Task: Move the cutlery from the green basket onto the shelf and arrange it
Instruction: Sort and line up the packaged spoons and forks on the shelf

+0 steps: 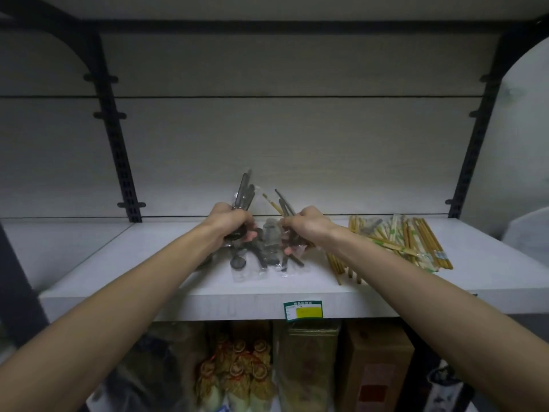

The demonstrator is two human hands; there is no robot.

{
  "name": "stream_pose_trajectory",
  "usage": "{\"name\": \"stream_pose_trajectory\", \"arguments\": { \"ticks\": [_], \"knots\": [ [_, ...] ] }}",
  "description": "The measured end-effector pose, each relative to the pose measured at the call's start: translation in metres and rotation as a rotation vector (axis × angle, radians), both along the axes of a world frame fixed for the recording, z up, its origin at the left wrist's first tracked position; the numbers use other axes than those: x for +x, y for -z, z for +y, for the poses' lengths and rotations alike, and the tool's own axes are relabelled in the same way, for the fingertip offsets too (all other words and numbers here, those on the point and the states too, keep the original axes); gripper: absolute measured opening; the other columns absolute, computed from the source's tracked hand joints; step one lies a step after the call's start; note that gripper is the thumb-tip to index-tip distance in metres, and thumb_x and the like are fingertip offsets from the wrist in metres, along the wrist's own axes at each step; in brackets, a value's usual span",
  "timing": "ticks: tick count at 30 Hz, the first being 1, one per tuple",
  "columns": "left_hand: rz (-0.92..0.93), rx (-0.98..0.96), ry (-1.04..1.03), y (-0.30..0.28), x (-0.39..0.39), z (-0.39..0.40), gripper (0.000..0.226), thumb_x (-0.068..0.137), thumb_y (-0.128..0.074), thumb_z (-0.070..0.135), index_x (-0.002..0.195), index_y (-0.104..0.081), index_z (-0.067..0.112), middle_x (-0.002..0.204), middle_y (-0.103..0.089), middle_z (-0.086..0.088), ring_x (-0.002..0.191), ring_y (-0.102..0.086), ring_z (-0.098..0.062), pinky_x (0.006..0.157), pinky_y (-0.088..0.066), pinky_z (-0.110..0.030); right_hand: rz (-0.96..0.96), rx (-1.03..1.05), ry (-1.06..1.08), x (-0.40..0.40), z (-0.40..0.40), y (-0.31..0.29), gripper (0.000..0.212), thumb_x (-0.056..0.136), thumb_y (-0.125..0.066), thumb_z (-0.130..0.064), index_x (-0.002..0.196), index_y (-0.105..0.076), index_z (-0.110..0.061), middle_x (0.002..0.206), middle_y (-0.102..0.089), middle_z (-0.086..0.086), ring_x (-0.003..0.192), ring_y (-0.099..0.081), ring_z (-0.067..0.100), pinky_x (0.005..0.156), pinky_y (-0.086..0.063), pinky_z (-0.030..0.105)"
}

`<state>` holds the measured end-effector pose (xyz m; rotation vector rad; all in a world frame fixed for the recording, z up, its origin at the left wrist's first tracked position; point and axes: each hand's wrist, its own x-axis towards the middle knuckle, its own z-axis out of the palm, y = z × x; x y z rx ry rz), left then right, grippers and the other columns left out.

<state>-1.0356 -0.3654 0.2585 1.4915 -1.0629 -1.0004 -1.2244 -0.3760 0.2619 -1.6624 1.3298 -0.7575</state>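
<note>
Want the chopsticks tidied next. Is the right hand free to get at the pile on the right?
Probably not yet: the right hand grips cutlery. The chopstick pile lies uncovered beside it.

shelf: the white shelf board (297, 286) looked like matt laminate with a faint wood grain.
uprights: the black slotted posts (118, 150) looked like painted metal, dull.
cutlery: the grey metal cutlery bundle (245, 188) had a soft sheen.
wrapping: the clear plastic sleeves (246, 270) were glossy and crinkled.
chopsticks: the pale wooden chopsticks (416, 236) were smooth, some in paper wrappers.
label: the green and yellow paper tag (303, 310) was matt.
</note>
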Motion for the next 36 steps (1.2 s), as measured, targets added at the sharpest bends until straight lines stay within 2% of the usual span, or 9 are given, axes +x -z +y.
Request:
{"name": "stream_pose_trajectory", "arguments": {
  "ticks": [2, 5, 9, 14, 18, 21, 25, 29, 36],
  "knots": [
    [-0.008, -0.029, -0.003, -0.001, -0.003, -0.004, 0.020, 0.084, -0.064, -0.005, 0.096, -0.063, -0.021, 0.080, -0.071, -0.030, 0.052, -0.066, -0.030, 0.063, -0.059, -0.036, 0.076, -0.105, 0.044, -0.009, -0.004, 0.000, 0.031, 0.096, -0.063, -0.032, 0.090, -0.073, -0.003, 0.079, -0.078, 0.010, 0.072, -0.074, 0.028, 0.068, -0.060, 0.040],
    [-0.001, -0.068, -0.010, -0.005, -0.011, -0.007, 0.011, 0.086, -0.064, -0.004, 0.082, -0.066, -0.014, 0.086, -0.072, -0.030, 0.071, -0.068, -0.035, 0.070, -0.060, -0.040, 0.107, -0.145, 0.074, -0.025, -0.006, -0.002, 0.036, 0.096, -0.060, -0.035, 0.085, -0.076, -0.004, 0.078, -0.078, 0.009, 0.073, -0.073, 0.027, 0.072, -0.061, 0.040],
    [0.030, -0.075, 0.048, -0.008, -0.025, -0.010, 0.010, 0.087, -0.063, -0.005, 0.080, -0.065, -0.011, 0.086, -0.071, -0.028, 0.063, -0.068, -0.029, 0.052, -0.058, -0.028, 0.091, -0.102, 0.108, -0.049, -0.004, -0.008, 0.035, 0.097, -0.057, -0.028, 0.076, -0.076, -0.007, 0.072, -0.074, 0.006, 0.068, -0.065, 0.023, 0.071, -0.059, 0.036],
    [0.042, -0.069, 0.148, -0.011, -0.052, -0.015, 0.010, 0.089, -0.064, -0.003, 0.091, -0.065, -0.013, 0.092, -0.073, -0.025, 0.066, -0.071, -0.031, 0.054, -0.061, -0.031, 0.228, -0.160, 0.224, -0.089, -0.008, -0.018, 0.036, 0.090, -0.061, -0.027, 0.063, -0.077, -0.010, 0.073, -0.077, 0.000, 0.080, -0.072, 0.023, 0.086, -0.058, 0.039],
    [0.044, 0.013, 0.262, -0.008, -0.081, -0.020, 0.019, 0.091, -0.066, 0.001, 0.103, -0.064, -0.013, 0.095, -0.076, -0.023, 0.075, -0.076, -0.030, 0.064, -0.063, -0.034, 0.368, -0.208, 0.292, -0.123, -0.005, -0.027, 0.032, 0.096, -0.059, -0.027, 0.073, -0.076, -0.013, 0.074, -0.072, 0.002, 0.074, -0.065, 0.019, 0.071, -0.051, 0.031],
    [0.089, 0.049, 0.334, -0.008, -0.104, -0.019, 0.018, 0.092, -0.064, -0.001, 0.105, -0.063, -0.013, 0.097, -0.075, -0.025, 0.074, -0.074, -0.030, 0.073, -0.064, -0.037, 0.408, -0.214, 0.348, -0.140, -0.004, -0.024, 0.030, 0.095, -0.061, -0.028, 0.081, -0.076, -0.006, 0.080, -0.074, 0.008, 0.076, -0.067, 0.022, 0.078, -0.054, 0.035],
    [0.097, 0.059, 0.388, -0.005, -0.129, -0.019, 0.023, 0.094, -0.062, -0.002, 0.112, -0.061, -0.017, 0.104, -0.071, -0.032, 0.059, -0.069, -0.027, 0.059, -0.062, -0.033, 0.399, -0.187, 0.366, -0.152, -0.004, -0.019, 0.030, 0.094, -0.062, -0.027, 0.081, -0.076, -0.004, 0.076, -0.074, 0.010, 0.070, -0.066, 0.024, 0.074, -0.057, 0.038],
    [0.089, 0.103, 0.393, 0.001, -0.144, -0.023, 0.022, 0.090, -0.065, -0.003, 0.111, -0.062, -0.011, 0.108, -0.070, -0.030, 0.075, -0.075, -0.030, 0.063, -0.064, -0.034, 0.299, -0.121, 0.354, -0.159, -0.005, -0.017, 0.026, 0.095, -0.061, -0.026, 0.089, -0.076, -0.004, 0.087, -0.075, 0.011, 0.072, -0.066, 0.023, 0.073, -0.057, 0.037],
    [0.083, 0.151, 0.346, 0.016, -0.147, -0.026, 0.023, 0.088, -0.067, -0.004, 0.109, -0.060, -0.009, 0.106, -0.067, -0.031, 0.074, -0.077, -0.032, 0.054, -0.061, -0.028, 0.466, -0.127, 0.423, -0.152, -0.024, -0.011, 0.021, 0.095, -0.060, -0.025, 0.090, -0.063, -0.005, 0.077, -0.064, 0.008, 0.062, -0.060, 0.021, 0.062, -0.052, 0.033]
  ]
}}
